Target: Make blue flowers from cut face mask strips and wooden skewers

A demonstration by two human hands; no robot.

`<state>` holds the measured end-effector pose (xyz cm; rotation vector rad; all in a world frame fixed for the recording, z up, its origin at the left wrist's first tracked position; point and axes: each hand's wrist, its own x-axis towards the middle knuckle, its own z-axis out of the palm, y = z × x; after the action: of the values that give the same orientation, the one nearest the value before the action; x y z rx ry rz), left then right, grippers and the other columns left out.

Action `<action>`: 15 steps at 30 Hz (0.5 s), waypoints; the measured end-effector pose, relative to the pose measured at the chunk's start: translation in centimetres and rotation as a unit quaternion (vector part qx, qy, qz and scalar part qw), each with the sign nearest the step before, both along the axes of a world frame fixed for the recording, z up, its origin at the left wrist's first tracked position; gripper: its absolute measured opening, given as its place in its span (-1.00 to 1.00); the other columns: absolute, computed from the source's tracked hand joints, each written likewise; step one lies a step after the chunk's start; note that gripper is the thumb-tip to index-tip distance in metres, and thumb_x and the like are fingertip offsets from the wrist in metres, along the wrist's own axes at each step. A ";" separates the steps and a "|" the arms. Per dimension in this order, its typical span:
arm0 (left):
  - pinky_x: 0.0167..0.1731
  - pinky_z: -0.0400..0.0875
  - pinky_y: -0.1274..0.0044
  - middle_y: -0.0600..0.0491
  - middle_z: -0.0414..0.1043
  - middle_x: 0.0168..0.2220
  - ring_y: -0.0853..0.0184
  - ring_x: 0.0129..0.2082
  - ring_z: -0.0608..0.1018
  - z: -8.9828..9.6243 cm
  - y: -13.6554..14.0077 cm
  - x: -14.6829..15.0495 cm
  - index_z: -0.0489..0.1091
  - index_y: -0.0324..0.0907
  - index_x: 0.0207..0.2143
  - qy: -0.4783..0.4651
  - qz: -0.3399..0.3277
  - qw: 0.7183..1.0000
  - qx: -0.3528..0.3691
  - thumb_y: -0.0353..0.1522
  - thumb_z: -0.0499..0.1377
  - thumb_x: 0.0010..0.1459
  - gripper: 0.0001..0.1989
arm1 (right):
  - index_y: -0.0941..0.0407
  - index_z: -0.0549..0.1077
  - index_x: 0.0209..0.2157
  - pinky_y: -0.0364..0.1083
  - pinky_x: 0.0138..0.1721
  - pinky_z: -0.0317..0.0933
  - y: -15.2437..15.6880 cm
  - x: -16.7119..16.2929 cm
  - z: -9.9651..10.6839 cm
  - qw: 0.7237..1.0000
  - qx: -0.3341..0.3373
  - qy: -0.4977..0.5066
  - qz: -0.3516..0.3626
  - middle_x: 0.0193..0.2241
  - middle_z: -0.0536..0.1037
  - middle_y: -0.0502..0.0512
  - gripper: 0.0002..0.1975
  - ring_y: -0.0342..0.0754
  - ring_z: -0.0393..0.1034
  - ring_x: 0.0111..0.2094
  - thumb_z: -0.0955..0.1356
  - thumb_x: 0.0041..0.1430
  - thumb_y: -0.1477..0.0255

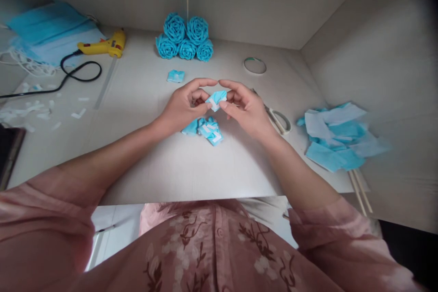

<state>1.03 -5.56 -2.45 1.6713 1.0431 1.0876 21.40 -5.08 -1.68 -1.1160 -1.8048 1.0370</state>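
A small folded piece of blue fabric [216,99] with a white strip on it is held up between both hands over the table. My left hand [188,102] pinches its left edge with the thumb and bent fingers. On the other side, my right hand [244,107] grips the right edge the same way. Both index fingers stretch above the piece, their tips nearly meeting. Just below lie several similar folded blue pieces [210,131] with white strips. One more folded blue piece [175,76] rests beyond my left hand.
Blue fabric roses [187,49] are stacked at the back. At left are a yellow glue gun [102,47], blue face masks [54,27] and white scraps [34,109]. Scissors [282,123], a tape roll [255,65], blue fabric pieces [335,134] and sticks [360,191] are at right.
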 end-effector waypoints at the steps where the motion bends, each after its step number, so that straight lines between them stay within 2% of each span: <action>1: -0.35 0.48 0.52 0.12 0.50 -0.36 0.38 -0.41 0.57 0.1 0.0 0.0 0.37 -0.08 0.16 0.003 0.001 1.000 0.003 -0.36 0.24 0.16 -0.51 | -0.03 0.43 0.17 -0.10 -0.36 0.36 -0.1 -0.1 0.0 1.000 -0.004 -0.006 0.002 -0.23 0.55 0.06 -0.38 -0.07 0.40 -0.30 0.42 0.16 -0.04; 6: -0.22 0.52 0.44 0.06 0.53 -0.32 0.31 -0.29 0.60 0.4 0.0 -0.1 0.40 -0.12 0.14 -0.003 0.001 1.000 -0.003 -0.29 0.19 0.23 -0.58 | -0.03 0.44 0.16 -0.08 -0.34 0.36 -0.4 -0.3 0.3 1.000 0.001 -0.001 -0.012 -0.28 0.54 0.05 -0.39 -0.06 0.37 -0.33 0.43 0.16 -0.03; 9: -0.32 0.48 0.49 0.05 0.51 -0.37 0.32 -0.34 0.57 0.2 0.0 -0.1 0.49 -0.19 -0.08 -0.014 -0.025 0.999 -0.034 -0.20 0.26 0.17 -0.67 | -0.04 0.44 0.16 -0.08 -0.34 0.37 -0.5 -0.4 0.2 1.000 -0.001 0.001 -0.018 -0.27 0.54 0.06 -0.38 -0.04 0.40 -0.30 0.43 0.16 -0.04; 12: -0.44 0.39 0.54 0.09 0.44 -0.47 0.35 -0.43 0.52 -0.1 0.0 0.0 0.47 -0.20 -0.33 -0.008 -0.028 0.998 -0.053 -0.15 0.31 0.11 -0.72 | -0.03 0.44 0.17 -0.09 -0.34 0.37 -0.6 -0.5 -0.1 1.000 0.002 0.005 -0.006 -0.27 0.55 0.06 -0.37 -0.06 0.40 -0.33 0.43 0.16 -0.05; 15: -0.46 0.37 0.53 0.10 0.41 -0.51 0.35 -0.44 0.50 -0.1 0.0 -0.1 0.43 -0.17 -0.42 -0.005 -0.013 0.998 -0.055 -0.18 0.31 0.12 -0.75 | -0.02 0.43 0.17 -0.10 -0.33 0.37 -0.6 -0.5 -0.3 1.000 0.000 0.010 0.005 -0.30 0.56 0.04 -0.38 -0.09 0.41 -0.35 0.41 0.18 -0.04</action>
<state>0.89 -5.57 -2.59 1.5857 1.0528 1.0017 20.88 -5.67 -1.95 -1.0934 -1.7969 1.0504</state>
